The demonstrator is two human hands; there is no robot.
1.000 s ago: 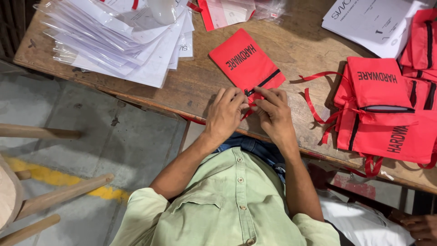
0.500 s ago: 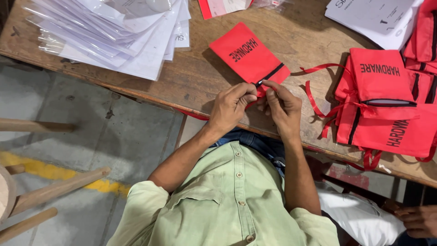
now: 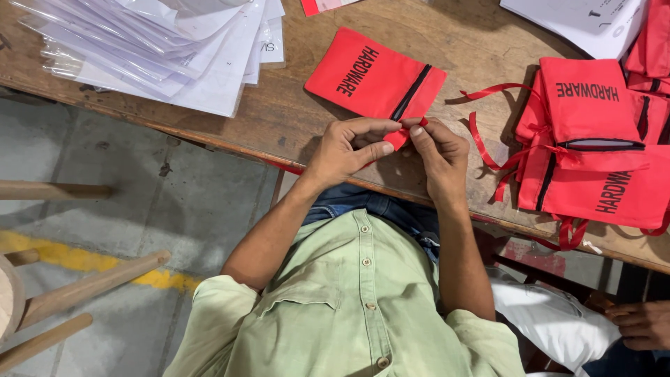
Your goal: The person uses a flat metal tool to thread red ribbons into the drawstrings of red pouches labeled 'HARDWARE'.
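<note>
Wooden, worn and scratched, the table [image 3: 279, 119] spans the upper part of the view, its near edge running diagonally above a grey concrete floor [image 3: 105, 160] marked with a yellow painted line.

A stack of white paper sheets in clear sleeves [image 3: 160, 49] lies fanned on the left end of the table. A pile of red fabric pouches [image 3: 593, 153] with black lettering, black zip strips and loose red ribbons lies on the right end, well apart from the sheets.

A single red pouch [image 3: 370, 77] lies flat on the table between the two piles, just beyond the hands, its black zip edge turned toward them.

The left hand [image 3: 345, 150] and the right hand [image 3: 436, 153] meet at the pouch's near corner. The thumbs and forefingers of both hands are pinched on a small piece of red ribbon [image 3: 399, 137] at that corner; the remaining fingers are curled loosely. The pouch body itself rests on the table, not lifted.

A second person's hand [image 3: 642, 322] shows at the lower right edge, below the table.
</note>
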